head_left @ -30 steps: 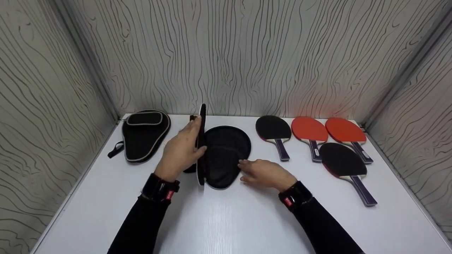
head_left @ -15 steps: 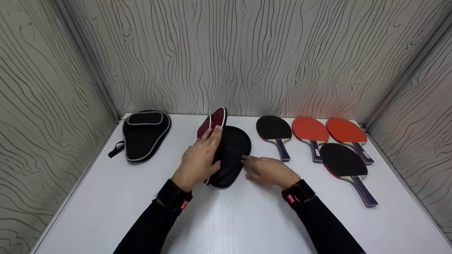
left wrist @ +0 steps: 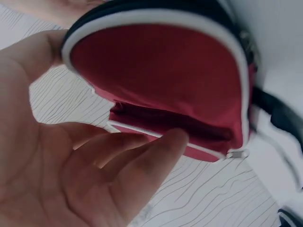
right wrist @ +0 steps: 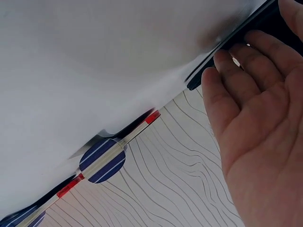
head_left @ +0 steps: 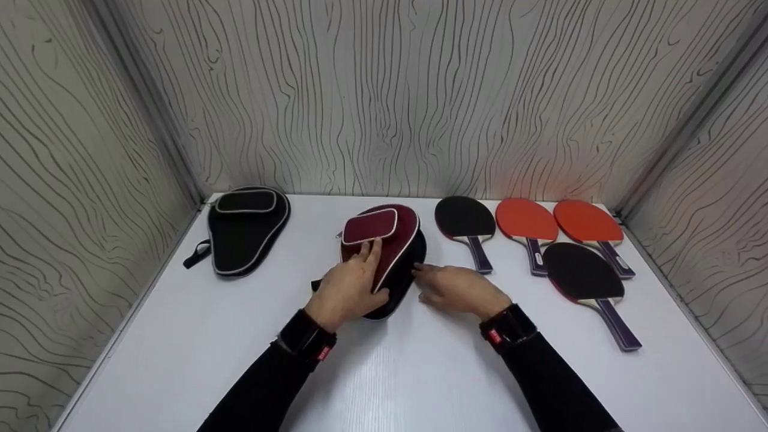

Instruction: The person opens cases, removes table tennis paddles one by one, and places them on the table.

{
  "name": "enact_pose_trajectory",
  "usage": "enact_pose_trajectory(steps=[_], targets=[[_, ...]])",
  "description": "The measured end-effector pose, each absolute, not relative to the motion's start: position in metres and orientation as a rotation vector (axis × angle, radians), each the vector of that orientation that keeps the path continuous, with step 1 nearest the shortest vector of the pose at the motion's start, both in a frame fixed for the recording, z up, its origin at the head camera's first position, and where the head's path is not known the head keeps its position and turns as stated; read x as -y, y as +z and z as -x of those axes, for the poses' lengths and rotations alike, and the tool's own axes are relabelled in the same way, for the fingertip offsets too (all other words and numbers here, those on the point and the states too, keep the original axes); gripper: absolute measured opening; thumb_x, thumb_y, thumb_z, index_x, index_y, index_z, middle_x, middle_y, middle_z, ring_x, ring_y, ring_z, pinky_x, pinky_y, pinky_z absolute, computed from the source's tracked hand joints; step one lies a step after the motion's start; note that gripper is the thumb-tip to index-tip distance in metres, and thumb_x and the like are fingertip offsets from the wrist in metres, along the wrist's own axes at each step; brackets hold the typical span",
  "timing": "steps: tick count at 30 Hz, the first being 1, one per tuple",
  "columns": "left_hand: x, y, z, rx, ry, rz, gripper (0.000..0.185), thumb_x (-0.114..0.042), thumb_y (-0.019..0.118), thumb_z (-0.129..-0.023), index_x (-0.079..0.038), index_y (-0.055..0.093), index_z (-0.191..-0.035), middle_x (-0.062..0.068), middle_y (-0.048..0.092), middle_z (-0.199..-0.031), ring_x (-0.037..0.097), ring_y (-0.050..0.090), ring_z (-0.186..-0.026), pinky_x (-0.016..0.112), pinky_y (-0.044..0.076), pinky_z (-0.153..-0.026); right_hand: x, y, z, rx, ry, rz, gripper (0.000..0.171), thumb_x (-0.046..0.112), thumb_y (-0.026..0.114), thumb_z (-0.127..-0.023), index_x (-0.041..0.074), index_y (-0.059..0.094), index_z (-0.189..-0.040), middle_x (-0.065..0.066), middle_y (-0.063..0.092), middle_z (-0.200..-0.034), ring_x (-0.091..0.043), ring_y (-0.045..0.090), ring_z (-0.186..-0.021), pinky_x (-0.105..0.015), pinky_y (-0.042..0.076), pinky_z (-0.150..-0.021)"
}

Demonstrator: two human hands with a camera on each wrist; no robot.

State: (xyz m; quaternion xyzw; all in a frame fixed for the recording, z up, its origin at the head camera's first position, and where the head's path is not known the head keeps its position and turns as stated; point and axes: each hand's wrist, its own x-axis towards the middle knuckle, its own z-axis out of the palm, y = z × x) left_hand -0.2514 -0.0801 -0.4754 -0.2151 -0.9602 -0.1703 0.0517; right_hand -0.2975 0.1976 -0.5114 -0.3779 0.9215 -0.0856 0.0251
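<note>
A maroon table tennis paddle case (head_left: 403, 219) with white piping and a small front pocket (head_left: 370, 227) lies mid-table. Its lid slants over the black lower half (head_left: 403, 285), whose right side still shows. My left hand (head_left: 349, 288) rests on the lid, fingers extended at the pocket's lower edge. In the left wrist view the thumb touches the lid's rim and the fingertips lie along the pocket (left wrist: 170, 130). Beside the case, my right hand (head_left: 461, 291) has loosely bent fingertips at the lower half's right edge; the right wrist view shows its palm bare.
A black paddle case (head_left: 243, 237) with a strap lies at the left. On the right are two paddles with black faces up, one behind (head_left: 465, 217) and one nearer (head_left: 583, 271), and two red ones (head_left: 526, 219), (head_left: 587, 221). Patterned panels (head_left: 384, 96) enclose the white table.
The case's lid has swung from upright over to the right onto the lower half, my left hand moving right with it. My right hand has shifted slightly and stays at the case's edge.
</note>
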Motion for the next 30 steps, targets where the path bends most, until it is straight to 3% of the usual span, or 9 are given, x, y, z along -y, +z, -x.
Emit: enact_pose_trajectory(steps=[2,10,15,22,30], targets=[[0.079,-0.481,0.253,2.946,-0.464,0.649,0.098,-0.038,0.082,-0.103,0.007,0.039,-0.179,0.040,0.056,-0.171,0.044,0.085,-0.110,0.056,0.074,-0.091,-0.197,-0.513,0.298,-2.849,-0.269,1.178,0.049,0.024,0.076,-0.112,0.005,0.074,-0.157,-0.017,0.069,-0.169,-0.039,0.079,-0.141,-0.056,0.068,-0.112],[0.078,-0.499,0.261,2.964,-0.322,0.614,0.083,-0.038,0.084,-0.100,0.014,0.062,-0.161,0.038,0.071,-0.157,0.046,0.086,-0.120,0.055,0.075,-0.095,-0.199,-0.508,0.299,-2.835,-0.284,1.265,0.036,0.022,0.074,-0.114,0.008,0.079,-0.147,-0.011,0.081,-0.154,-0.034,0.086,-0.126,-0.053,0.071,-0.106],[0.087,-0.516,0.274,2.959,-0.262,0.575,0.075,-0.042,0.081,-0.100,0.013,0.070,-0.150,0.038,0.074,-0.151,0.052,0.081,-0.131,0.060,0.073,-0.099,-0.202,-0.502,0.300,-2.827,-0.298,1.262,0.038,0.022,0.072,-0.116,0.003,0.079,-0.149,-0.015,0.081,-0.153,-0.035,0.084,-0.133,-0.054,0.069,-0.112],[0.102,-0.508,0.281,3.060,-0.336,0.417,0.083,-0.049,0.083,-0.105,0.013,0.066,-0.156,0.038,0.067,-0.161,0.052,0.067,-0.155,0.060,0.065,-0.121,-0.202,-0.498,0.299,-2.827,-0.295,1.243,0.041,0.023,0.070,-0.118,-0.001,0.077,-0.151,-0.019,0.078,-0.157,-0.037,0.080,-0.140,-0.055,0.067,-0.117],[0.119,-0.512,0.298,3.117,-0.094,0.283,0.086,-0.062,0.071,-0.111,0.005,0.063,-0.165,0.027,0.067,-0.168,0.043,0.067,-0.159,0.060,0.069,-0.112,-0.206,-0.495,0.299,-2.842,-0.307,1.150,0.046,0.024,0.072,-0.118,0.001,0.073,-0.157,-0.019,0.074,-0.162,-0.036,0.074,-0.150,-0.055,0.063,-0.123]])
